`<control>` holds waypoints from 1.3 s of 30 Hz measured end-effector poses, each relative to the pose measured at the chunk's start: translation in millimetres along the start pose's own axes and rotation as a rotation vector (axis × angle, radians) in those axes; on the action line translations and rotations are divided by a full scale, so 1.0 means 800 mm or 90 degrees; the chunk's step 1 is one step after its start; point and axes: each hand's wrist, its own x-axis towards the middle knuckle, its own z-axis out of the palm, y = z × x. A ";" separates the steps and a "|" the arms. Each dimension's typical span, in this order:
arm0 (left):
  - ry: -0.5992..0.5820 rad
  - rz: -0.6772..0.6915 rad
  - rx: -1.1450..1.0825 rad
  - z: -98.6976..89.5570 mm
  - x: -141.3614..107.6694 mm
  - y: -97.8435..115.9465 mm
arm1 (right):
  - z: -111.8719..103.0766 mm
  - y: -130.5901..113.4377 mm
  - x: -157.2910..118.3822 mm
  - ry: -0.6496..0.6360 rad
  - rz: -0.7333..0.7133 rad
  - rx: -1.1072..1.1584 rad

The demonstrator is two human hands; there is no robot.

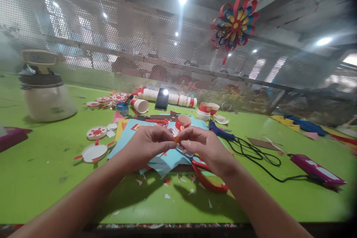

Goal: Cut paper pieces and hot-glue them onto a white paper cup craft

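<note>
My left hand (152, 143) and my right hand (202, 147) meet over the middle of the table, fingertips nearly touching. Between them they pinch a small orange paper piece (176, 139). Just behind the fingertips stands a red and white paper cup piece (183, 122). Light blue paper sheets (122, 145) lie beneath the hands. Red-handled scissors (208, 182) rest by my right hand, their blades partly hidden. White and red paper scraps (167, 196) are scattered in front.
At the left are a paper disc with red tabs (95, 153) and a large white container (47, 96). A blue glue gun (221, 132) with a black cable lies right. Behind are a phone (162, 99), a stacked cup roll (175, 98) and a blue jar (122, 109).
</note>
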 end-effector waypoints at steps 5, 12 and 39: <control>-0.066 -0.083 -0.134 0.002 0.000 -0.002 | 0.011 -0.001 -0.001 0.028 -0.049 -0.069; -0.104 -0.161 -0.140 0.006 -0.001 -0.005 | 0.007 0.006 0.002 0.036 -0.009 -0.038; -0.190 -0.242 -0.083 0.008 -0.003 -0.010 | -0.011 0.023 0.014 0.075 0.084 0.171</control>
